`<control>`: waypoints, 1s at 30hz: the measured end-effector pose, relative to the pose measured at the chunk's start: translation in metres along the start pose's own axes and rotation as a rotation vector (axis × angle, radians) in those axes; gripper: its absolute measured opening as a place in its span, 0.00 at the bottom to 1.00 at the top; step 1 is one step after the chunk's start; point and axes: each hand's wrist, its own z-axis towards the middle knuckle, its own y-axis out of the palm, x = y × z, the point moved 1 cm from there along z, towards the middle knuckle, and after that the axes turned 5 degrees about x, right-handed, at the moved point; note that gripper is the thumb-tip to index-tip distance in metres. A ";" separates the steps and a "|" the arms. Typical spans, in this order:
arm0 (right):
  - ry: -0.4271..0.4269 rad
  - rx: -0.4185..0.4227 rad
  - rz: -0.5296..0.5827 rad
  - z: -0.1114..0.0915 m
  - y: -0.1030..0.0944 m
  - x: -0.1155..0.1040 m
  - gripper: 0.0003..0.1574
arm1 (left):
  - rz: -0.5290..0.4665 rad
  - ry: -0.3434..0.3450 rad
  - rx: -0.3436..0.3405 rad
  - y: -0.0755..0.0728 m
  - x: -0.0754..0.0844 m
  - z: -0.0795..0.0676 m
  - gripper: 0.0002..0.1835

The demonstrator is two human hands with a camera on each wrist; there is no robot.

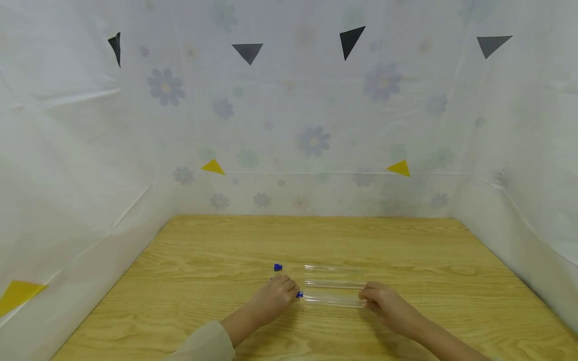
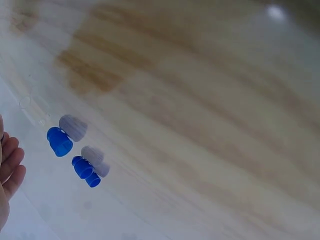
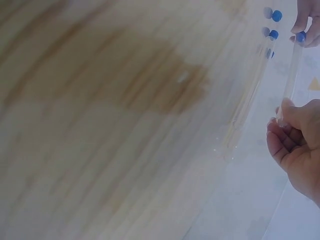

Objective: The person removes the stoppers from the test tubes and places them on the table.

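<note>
My right hand (image 1: 389, 308) pinches the right end of a clear test tube (image 1: 334, 301), held level along the near side. At the tube's left end, my left hand (image 1: 276, 299) holds a small blue cap (image 1: 300, 295) between its fingertips, right at the tube's mouth. The right wrist view shows this blue cap (image 3: 300, 37) in the left fingers, with the tube (image 3: 291, 77) stretching to the right hand (image 3: 297, 145). Two more clear tubes, a far one (image 1: 331, 268) and a middle one (image 1: 334, 284), lie parallel beyond it. Fingers of the left hand (image 2: 11, 167) show at that wrist view's edge.
A loose blue cap (image 1: 277, 267) lies on the wooden table (image 1: 217, 245) beyond the left hand, which partly hides others. The left wrist view shows loose blue caps (image 2: 60, 142) close together. White flowered sheeting (image 1: 280, 110) with black and yellow triangles encloses the back and sides.
</note>
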 end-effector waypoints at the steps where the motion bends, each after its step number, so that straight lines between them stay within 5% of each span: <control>1: -0.001 0.005 0.002 0.001 0.000 0.000 0.13 | -0.005 -0.009 0.002 0.000 0.000 0.000 0.10; 8: 0.000 0.039 -0.009 0.004 -0.004 0.000 0.12 | -0.031 -0.084 0.040 -0.001 -0.001 0.002 0.10; 13: -0.011 0.059 -0.009 0.010 -0.006 0.002 0.12 | -0.071 -0.148 -0.001 -0.005 -0.003 0.004 0.11; 24: 0.018 0.133 -0.060 0.016 -0.008 0.004 0.14 | -0.152 -0.195 0.072 -0.003 -0.014 0.009 0.10; 30: 0.041 0.171 -0.092 0.020 -0.009 0.004 0.13 | -0.156 -0.215 0.044 0.000 -0.019 0.013 0.10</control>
